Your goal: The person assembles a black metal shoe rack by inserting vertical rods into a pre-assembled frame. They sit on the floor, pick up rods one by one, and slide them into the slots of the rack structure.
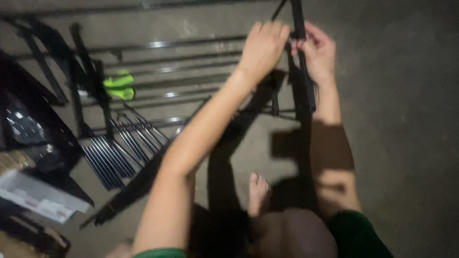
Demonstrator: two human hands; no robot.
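Down on the bare grey concrete floor (406, 119), long black metal rails (167, 44) lie side by side across the top. Nearer, a fanned bundle of thin dark rods (112, 160) rests at left, a bright green bit (119, 85) among the black frame pieces (88, 71). A white paper sheet (40, 196) sits bottom left, and a bare foot (258, 191) is planted on the concrete.

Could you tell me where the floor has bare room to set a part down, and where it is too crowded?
The grey concrete floor right of the right hand and the upright black metal bar it grips with the left hand is bare. The left is crowded: long black metal rods, a bundle of thin dark rods, a neon-green object, a white paper package.
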